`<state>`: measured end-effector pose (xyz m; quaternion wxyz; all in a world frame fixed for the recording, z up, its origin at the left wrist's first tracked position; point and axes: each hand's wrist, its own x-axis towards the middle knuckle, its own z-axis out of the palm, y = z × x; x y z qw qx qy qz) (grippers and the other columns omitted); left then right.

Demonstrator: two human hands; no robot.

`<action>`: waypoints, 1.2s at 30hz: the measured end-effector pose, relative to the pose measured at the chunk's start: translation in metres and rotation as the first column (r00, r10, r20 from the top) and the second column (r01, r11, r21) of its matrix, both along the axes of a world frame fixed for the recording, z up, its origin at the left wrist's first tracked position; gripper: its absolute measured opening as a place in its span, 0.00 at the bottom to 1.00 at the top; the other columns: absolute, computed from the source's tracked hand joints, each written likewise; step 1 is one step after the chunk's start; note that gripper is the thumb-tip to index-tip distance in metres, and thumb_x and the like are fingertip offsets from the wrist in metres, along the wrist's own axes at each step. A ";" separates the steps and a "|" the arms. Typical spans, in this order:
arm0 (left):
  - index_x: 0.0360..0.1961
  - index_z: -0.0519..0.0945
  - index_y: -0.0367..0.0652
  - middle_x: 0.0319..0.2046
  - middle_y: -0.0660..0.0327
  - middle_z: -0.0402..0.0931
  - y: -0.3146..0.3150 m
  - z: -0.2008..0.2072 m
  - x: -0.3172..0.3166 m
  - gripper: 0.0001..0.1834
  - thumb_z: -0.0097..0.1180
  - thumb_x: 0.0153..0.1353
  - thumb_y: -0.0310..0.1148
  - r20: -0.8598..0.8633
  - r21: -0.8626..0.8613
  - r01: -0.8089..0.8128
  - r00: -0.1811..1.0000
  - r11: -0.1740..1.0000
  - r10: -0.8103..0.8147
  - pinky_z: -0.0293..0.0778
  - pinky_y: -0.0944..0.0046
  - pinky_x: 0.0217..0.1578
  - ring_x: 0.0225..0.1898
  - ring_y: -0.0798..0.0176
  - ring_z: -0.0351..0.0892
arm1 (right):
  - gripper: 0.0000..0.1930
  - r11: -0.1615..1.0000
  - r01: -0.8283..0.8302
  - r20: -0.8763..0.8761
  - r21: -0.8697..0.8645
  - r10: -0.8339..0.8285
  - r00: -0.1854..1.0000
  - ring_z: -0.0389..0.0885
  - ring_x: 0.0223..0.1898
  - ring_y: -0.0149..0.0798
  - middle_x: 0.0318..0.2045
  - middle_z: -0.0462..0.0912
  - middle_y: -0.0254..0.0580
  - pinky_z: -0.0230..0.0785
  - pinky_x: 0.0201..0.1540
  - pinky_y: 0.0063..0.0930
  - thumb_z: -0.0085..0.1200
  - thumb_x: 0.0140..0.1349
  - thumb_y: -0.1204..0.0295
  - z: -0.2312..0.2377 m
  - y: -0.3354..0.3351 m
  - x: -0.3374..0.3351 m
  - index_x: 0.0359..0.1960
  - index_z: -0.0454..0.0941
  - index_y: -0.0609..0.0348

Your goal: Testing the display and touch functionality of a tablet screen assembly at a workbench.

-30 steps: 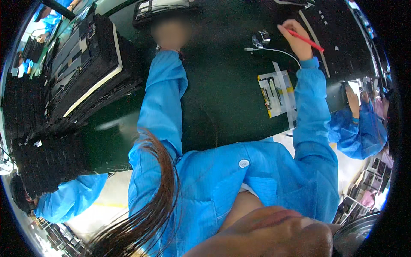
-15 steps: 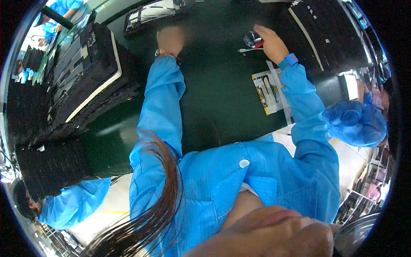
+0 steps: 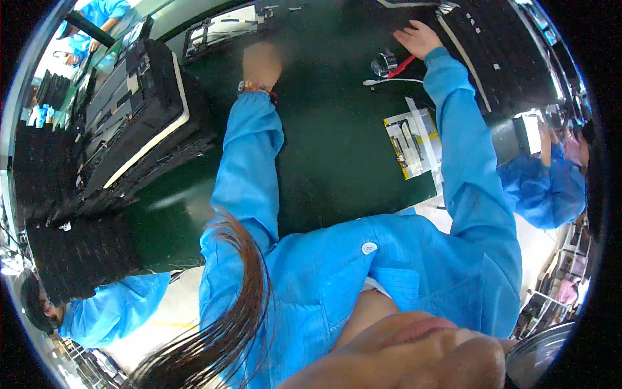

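Note:
My right hand (image 3: 420,40) is at the far right, its fingers stretched apart with nothing visible between them. It is beside a stack of black panels (image 3: 502,55). Just below it on the green table lie a round shiny object (image 3: 384,63), a red strip-like piece (image 3: 403,67) and a white cable (image 3: 392,82). My left hand (image 3: 262,65) is over the far middle of the table; its fingers are smeared, so their pose is unclear. Close to it, at the back, sits a black flat frame (image 3: 227,27) with a light panel in it.
At left stand tall piles of black parts (image 3: 146,123) and more stacked black sheets (image 3: 81,256). A yellow-edged printed card (image 3: 411,146) is taped near the table's front right. Co-workers in blue sit at the right (image 3: 544,188) and lower left (image 3: 123,308).
My right hand has moved away from the round object and red piece, farther and to the right, and its fingers have spread. The left hand has shifted only slightly.

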<state>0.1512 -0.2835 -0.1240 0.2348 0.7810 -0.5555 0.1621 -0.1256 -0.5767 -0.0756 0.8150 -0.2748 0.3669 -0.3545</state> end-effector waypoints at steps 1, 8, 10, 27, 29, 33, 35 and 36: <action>0.33 0.82 0.44 0.37 0.55 0.79 0.005 0.004 -0.004 0.08 0.56 0.50 0.31 -0.039 0.001 -0.033 0.999 0.999 0.033 0.70 0.54 0.46 0.42 0.51 0.76 | 0.27 1.000 -0.014 0.004 0.000 0.014 1.000 0.61 0.59 0.56 0.61 0.55 0.57 0.58 0.62 0.44 0.42 0.65 0.69 -0.009 -0.015 0.010 0.63 0.51 0.65; 0.32 0.81 0.41 0.37 0.53 0.78 0.003 -0.012 0.006 0.07 0.55 0.50 0.28 -0.112 -0.201 0.006 0.993 0.980 -0.029 0.69 0.54 0.47 0.44 0.49 0.75 | 0.37 0.840 0.190 -0.400 -0.509 -0.426 0.812 0.62 0.60 0.53 0.61 0.62 0.54 0.56 0.61 0.39 0.36 0.60 0.46 -0.034 -0.064 0.052 0.62 0.57 0.64; 0.32 0.80 0.41 0.37 0.52 0.78 0.002 -0.004 0.001 0.08 0.55 0.49 0.27 -0.146 -0.235 0.030 0.987 0.972 -0.066 0.69 0.54 0.48 0.44 0.49 0.75 | 0.41 0.822 0.412 -0.289 -0.393 -0.536 0.793 0.64 0.59 0.49 0.60 0.64 0.52 0.56 0.59 0.36 0.36 0.60 0.40 -0.018 -0.063 0.056 0.60 0.60 0.68; 0.47 0.76 0.40 0.42 0.53 0.77 -0.103 -0.004 -0.007 0.16 0.51 0.61 0.37 -0.617 -0.363 0.090 0.722 0.927 -0.312 0.68 0.60 0.49 0.48 0.53 0.74 | 0.32 0.602 0.362 -0.482 -0.712 -0.794 0.371 0.68 0.54 0.55 0.54 0.69 0.57 0.61 0.53 0.43 0.29 0.63 0.42 -0.145 -0.273 0.021 0.51 0.68 0.57; 0.51 0.74 0.39 0.43 0.51 0.76 -0.089 0.003 0.007 0.21 0.45 0.65 0.44 -0.698 -0.351 -0.116 0.694 0.929 -0.177 0.66 0.62 0.50 0.48 0.57 0.74 | 0.33 0.673 0.294 -0.495 -0.679 -0.715 0.494 0.67 0.55 0.58 0.54 0.69 0.60 0.59 0.55 0.46 0.29 0.63 0.43 -0.068 -0.127 0.102 0.52 0.67 0.60; 0.58 0.66 0.38 0.54 0.55 0.69 -0.136 -0.029 0.029 0.31 0.35 0.66 0.54 -0.791 -0.406 -0.047 0.517 0.913 -0.325 0.59 0.65 0.56 0.54 0.60 0.67 | 0.30 0.747 -0.179 -0.722 -0.640 -0.505 0.473 0.66 0.55 0.61 0.55 0.69 0.59 0.58 0.57 0.48 0.32 0.65 0.50 -0.046 -0.121 0.074 0.64 0.55 0.55; 0.62 0.62 0.39 0.58 0.57 0.64 -0.151 -0.028 0.029 0.35 0.31 0.66 0.58 -0.816 -0.431 0.005 0.425 0.902 -0.392 0.56 0.67 0.57 0.57 0.61 0.64 | 0.32 0.827 0.174 -0.416 -0.535 -0.437 0.797 0.67 0.56 0.51 0.55 0.71 0.50 0.59 0.55 0.37 0.33 0.64 0.47 -0.054 -0.132 0.068 0.53 0.70 0.65; 0.63 0.60 0.40 0.58 0.56 0.64 -0.149 -0.018 0.021 0.36 0.30 0.66 0.59 -0.881 -0.431 -0.058 0.244 0.900 -0.406 0.56 0.67 0.57 0.57 0.62 0.63 | 0.32 0.826 0.189 -0.417 -0.530 -0.449 0.791 0.67 0.56 0.51 0.55 0.71 0.50 0.59 0.55 0.37 0.33 0.64 0.47 -0.065 -0.136 0.064 0.53 0.70 0.65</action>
